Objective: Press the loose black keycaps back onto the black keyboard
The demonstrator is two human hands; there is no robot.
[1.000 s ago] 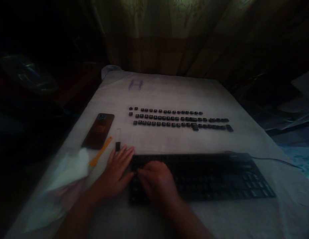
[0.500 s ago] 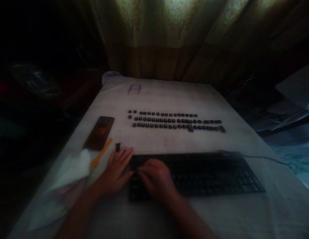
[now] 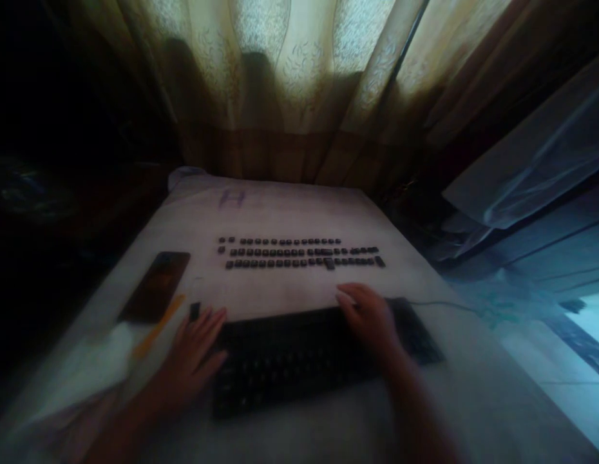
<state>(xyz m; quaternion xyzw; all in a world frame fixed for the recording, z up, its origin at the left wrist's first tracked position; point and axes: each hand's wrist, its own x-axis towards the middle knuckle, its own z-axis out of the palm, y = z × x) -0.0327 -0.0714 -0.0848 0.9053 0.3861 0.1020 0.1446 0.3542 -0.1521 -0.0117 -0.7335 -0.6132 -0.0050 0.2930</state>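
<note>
A black keyboard lies on the cloth-covered table, its near side blurred. My left hand rests at its left end, fingers stretched out and spread, holding nothing. Over the right part of the keyboard, near its far edge, is my right hand. Its thumb and index fingertips come close together; whatever may be between them is too blurred to make out. Beyond the keyboard, several loose black keycaps lie in three rows. A small dark piece with a thin wire loop sits by my left fingertips.
A phone lies on the left, with an orange-yellow flat tool and a crumpled white cloth or bag nearer me. The keyboard's cable runs off to the right. Patterned curtains hang behind the table.
My right hand has moved from the keyboard's left end to its right part, near the far edge. The left hand stays by the left end. The view has tilted up and turned right.
</note>
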